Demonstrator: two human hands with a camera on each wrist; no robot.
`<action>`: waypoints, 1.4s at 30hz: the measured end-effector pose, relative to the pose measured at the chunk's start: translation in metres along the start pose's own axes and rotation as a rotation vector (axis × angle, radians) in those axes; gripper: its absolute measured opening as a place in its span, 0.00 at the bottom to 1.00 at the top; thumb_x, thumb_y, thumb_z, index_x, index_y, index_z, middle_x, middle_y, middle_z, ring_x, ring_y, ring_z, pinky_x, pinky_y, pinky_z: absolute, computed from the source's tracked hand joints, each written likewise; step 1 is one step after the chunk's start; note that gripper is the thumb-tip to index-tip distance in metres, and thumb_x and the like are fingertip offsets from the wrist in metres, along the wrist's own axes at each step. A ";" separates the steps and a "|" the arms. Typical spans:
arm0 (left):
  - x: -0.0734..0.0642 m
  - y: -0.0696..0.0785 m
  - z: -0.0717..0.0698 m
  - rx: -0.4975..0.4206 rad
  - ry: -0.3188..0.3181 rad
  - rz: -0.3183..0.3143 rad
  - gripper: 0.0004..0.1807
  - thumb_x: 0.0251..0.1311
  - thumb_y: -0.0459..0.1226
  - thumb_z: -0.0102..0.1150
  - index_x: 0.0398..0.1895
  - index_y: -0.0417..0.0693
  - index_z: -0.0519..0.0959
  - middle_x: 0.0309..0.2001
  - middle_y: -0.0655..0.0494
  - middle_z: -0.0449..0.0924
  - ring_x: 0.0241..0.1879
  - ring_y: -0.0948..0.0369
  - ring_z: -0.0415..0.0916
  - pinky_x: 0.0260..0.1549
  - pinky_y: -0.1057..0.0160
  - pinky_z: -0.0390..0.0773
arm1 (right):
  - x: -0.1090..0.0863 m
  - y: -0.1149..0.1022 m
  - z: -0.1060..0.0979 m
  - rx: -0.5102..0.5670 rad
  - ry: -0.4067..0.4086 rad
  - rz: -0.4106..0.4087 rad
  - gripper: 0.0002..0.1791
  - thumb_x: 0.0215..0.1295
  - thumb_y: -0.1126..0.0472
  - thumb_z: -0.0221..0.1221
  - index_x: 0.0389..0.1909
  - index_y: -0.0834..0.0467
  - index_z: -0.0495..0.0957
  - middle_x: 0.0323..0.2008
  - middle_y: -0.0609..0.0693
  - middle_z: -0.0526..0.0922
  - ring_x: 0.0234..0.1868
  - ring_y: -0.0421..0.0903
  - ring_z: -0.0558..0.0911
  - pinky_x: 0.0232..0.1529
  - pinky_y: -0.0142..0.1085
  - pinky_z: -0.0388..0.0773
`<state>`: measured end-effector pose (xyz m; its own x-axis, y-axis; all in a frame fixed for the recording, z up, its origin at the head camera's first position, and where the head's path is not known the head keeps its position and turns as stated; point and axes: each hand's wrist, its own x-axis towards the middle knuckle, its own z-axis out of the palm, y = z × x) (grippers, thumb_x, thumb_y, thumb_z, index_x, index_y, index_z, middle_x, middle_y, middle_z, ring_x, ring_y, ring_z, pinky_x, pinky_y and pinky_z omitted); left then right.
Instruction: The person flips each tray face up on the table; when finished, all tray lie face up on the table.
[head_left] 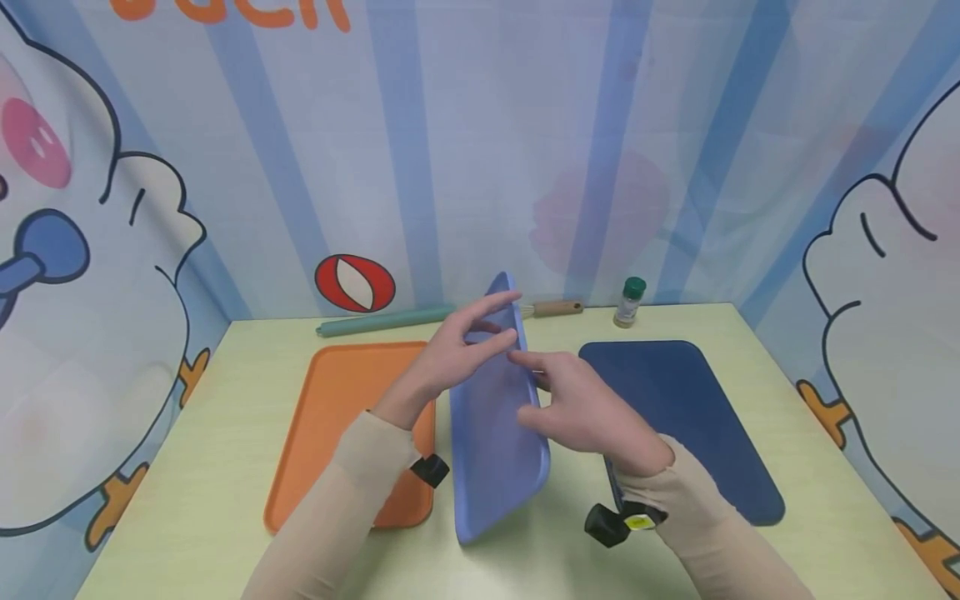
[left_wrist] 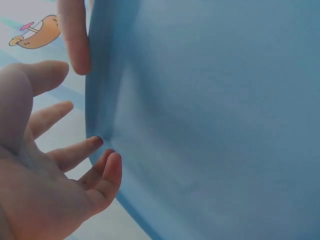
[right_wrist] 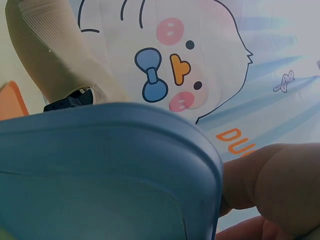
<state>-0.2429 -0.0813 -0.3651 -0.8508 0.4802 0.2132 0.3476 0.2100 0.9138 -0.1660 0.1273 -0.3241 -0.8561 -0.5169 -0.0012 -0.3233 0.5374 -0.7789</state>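
Observation:
A light blue tray (head_left: 495, 417) with a raised rim stands on edge, steeply tilted, between both hands. The left hand (head_left: 453, 350) is at its upper part, index finger and thumb extended toward the rim. In the left wrist view, fingertips meet the tray's edge (left_wrist: 95, 100) with the fingers loosely spread. On the other side, the right hand (head_left: 581, 408) holds the tray's right rim between thumb and fingers. The right wrist view shows the tray's rounded corner (right_wrist: 200, 150) beside the right hand's fingers (right_wrist: 290, 185).
An orange tray (head_left: 360, 400) lies left and a dark blue tray (head_left: 690, 417) right. Along the back are a teal rod (head_left: 390, 321), a whisk (head_left: 558, 308) with a wooden handle, and a green-capped shaker (head_left: 630, 302). A printed curtain (head_left: 487, 150) hangs behind.

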 end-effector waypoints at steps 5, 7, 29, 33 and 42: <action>-0.004 -0.008 -0.002 0.007 0.024 -0.007 0.30 0.75 0.44 0.61 0.78 0.59 0.69 0.75 0.54 0.71 0.65 0.49 0.76 0.61 0.44 0.79 | -0.001 0.009 -0.003 0.096 0.012 0.052 0.40 0.60 0.71 0.55 0.77 0.66 0.65 0.78 0.59 0.66 0.74 0.64 0.70 0.41 0.41 0.75; -0.007 -0.012 -0.003 0.007 0.034 -0.011 0.30 0.75 0.43 0.62 0.78 0.55 0.70 0.73 0.52 0.73 0.65 0.49 0.77 0.62 0.44 0.79 | -0.002 0.012 -0.004 0.123 0.027 0.064 0.39 0.60 0.71 0.55 0.77 0.66 0.65 0.78 0.59 0.67 0.75 0.63 0.70 0.42 0.41 0.76; -0.058 -0.065 -0.023 0.055 0.126 -0.221 0.28 0.73 0.41 0.64 0.75 0.54 0.73 0.72 0.44 0.73 0.61 0.46 0.77 0.55 0.49 0.83 | -0.008 0.053 -0.020 0.310 0.165 0.041 0.40 0.60 0.78 0.53 0.77 0.65 0.65 0.79 0.62 0.63 0.79 0.59 0.64 0.49 0.36 0.75; -0.066 -0.073 -0.025 0.088 0.109 -0.297 0.32 0.72 0.42 0.65 0.77 0.51 0.70 0.74 0.41 0.69 0.64 0.43 0.75 0.57 0.46 0.83 | -0.008 0.061 -0.021 0.389 0.157 0.019 0.40 0.60 0.80 0.52 0.78 0.66 0.64 0.79 0.62 0.62 0.79 0.59 0.62 0.50 0.32 0.75; -0.080 -0.092 -0.025 0.046 -0.007 -0.360 0.36 0.72 0.45 0.65 0.81 0.59 0.64 0.74 0.42 0.69 0.72 0.41 0.70 0.60 0.42 0.81 | -0.009 0.080 -0.022 0.549 0.137 -0.036 0.40 0.62 0.80 0.54 0.78 0.67 0.62 0.80 0.64 0.60 0.78 0.61 0.65 0.56 0.33 0.81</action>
<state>-0.2168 -0.1603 -0.4578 -0.9193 0.3742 -0.1217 0.0436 0.4043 0.9136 -0.1928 0.1893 -0.3724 -0.9045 -0.4180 0.0845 -0.1279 0.0769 -0.9888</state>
